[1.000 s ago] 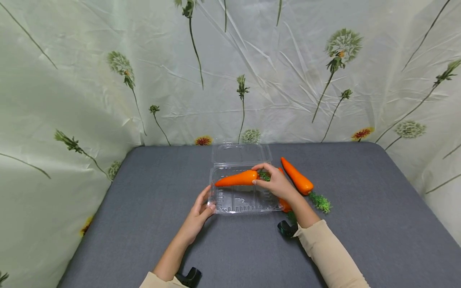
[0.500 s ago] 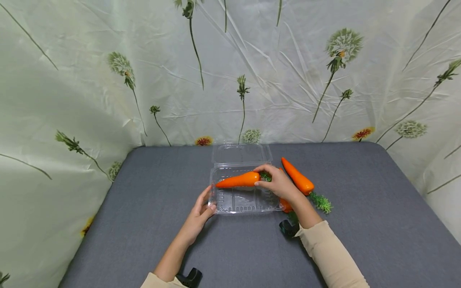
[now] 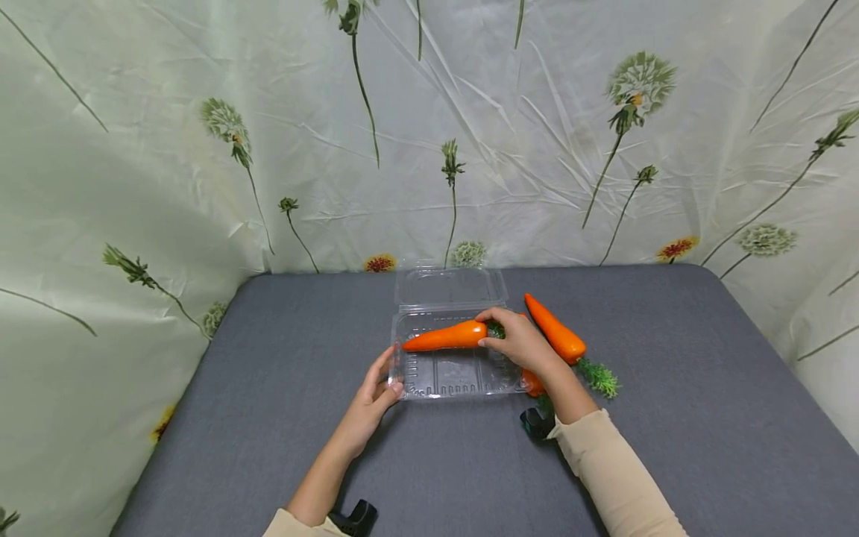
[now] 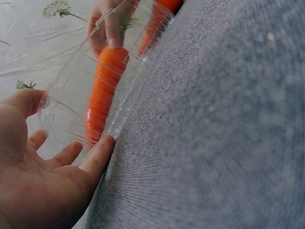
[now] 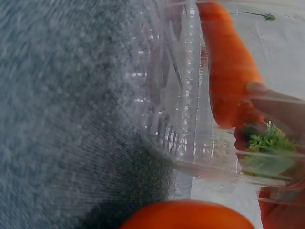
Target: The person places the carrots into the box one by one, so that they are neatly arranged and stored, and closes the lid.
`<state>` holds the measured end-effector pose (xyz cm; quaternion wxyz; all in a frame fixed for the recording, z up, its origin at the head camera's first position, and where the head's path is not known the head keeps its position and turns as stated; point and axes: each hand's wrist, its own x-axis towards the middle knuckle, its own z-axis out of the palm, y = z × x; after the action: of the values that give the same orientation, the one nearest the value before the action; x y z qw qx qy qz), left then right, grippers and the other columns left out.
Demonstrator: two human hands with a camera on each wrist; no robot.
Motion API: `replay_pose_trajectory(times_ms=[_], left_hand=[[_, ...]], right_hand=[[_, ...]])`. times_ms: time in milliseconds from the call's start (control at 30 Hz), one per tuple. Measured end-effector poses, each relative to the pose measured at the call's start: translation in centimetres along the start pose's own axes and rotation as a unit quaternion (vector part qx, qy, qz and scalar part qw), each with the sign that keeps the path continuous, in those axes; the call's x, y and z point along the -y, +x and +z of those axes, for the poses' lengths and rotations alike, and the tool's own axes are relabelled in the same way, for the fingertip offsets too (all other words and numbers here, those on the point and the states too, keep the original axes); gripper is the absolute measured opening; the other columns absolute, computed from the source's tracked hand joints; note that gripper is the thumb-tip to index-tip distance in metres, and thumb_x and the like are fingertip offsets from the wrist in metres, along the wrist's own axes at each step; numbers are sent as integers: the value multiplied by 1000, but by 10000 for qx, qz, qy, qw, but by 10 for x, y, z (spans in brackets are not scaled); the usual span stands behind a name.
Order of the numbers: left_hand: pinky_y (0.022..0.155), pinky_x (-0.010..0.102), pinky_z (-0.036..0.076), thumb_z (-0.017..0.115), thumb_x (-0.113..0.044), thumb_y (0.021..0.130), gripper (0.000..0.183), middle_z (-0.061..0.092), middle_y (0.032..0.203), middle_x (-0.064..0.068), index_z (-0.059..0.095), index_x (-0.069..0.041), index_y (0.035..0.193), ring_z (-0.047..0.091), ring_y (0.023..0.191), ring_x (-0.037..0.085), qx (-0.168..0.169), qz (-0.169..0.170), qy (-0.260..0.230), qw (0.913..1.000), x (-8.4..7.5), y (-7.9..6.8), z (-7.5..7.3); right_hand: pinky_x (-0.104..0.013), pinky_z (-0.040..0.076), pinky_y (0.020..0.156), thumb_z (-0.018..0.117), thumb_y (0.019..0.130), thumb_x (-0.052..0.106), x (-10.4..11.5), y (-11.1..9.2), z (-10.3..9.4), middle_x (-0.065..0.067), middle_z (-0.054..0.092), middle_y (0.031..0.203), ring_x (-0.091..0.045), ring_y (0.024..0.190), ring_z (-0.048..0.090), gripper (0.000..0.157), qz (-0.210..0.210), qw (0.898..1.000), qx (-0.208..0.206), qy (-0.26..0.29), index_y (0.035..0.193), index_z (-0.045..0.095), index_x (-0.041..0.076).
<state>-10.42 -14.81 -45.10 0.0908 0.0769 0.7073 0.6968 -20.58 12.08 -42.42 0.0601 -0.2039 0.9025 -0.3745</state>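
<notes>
A clear plastic clamshell container (image 3: 463, 389) lies on the table with its lid folded back. My left hand (image 3: 367, 395) holds its left end, thumb over the rim and fingers along the outer wall, as the left wrist view (image 4: 52, 167) shows. My right hand (image 3: 515, 339) pinches an orange carrot (image 3: 446, 337) at its thick end, beside the green leafy top (image 5: 267, 148). The carrot lies lengthwise inside the container's back half, tip toward the left wall. Part of the leafy top is hidden by the right hand.
A second carrot (image 3: 553, 328) with green leaves (image 3: 597, 377) lies right of the container. Another carrot (image 3: 533, 383) is mostly hidden under the right forearm. The grey tabletop (image 3: 671, 358) ends at a flower-printed curtain (image 3: 537, 186) behind.
My right hand and the carrot have shifted slightly right and toward me, mostly in the first half second. The left hand and container have stayed in place.
</notes>
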Motion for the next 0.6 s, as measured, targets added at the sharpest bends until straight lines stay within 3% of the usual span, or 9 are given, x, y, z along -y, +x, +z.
replay_pose_trajectory(times_ms=[200,600], left_hand=[[90,38,37,45,0,92,60,21,142,22,18,-13,143,36,119,40,-18,-56,104,9999,-10,-3,3],[92,43,35,46,-2,92,59,22,142,20,19,-15,143,36,119,39,-7,-92,100,9999,-8,-2,3]], right_hand=[[-40,41,86,69,79,13,1,1,2,-6,57,113,-24,106,51,37,-63,9995,14,-307,114,55,7],[-39,43,82,70,78,11,3,2,5,-9,56,113,-25,102,53,39,-197,9959,24,-886,114,55,5]])
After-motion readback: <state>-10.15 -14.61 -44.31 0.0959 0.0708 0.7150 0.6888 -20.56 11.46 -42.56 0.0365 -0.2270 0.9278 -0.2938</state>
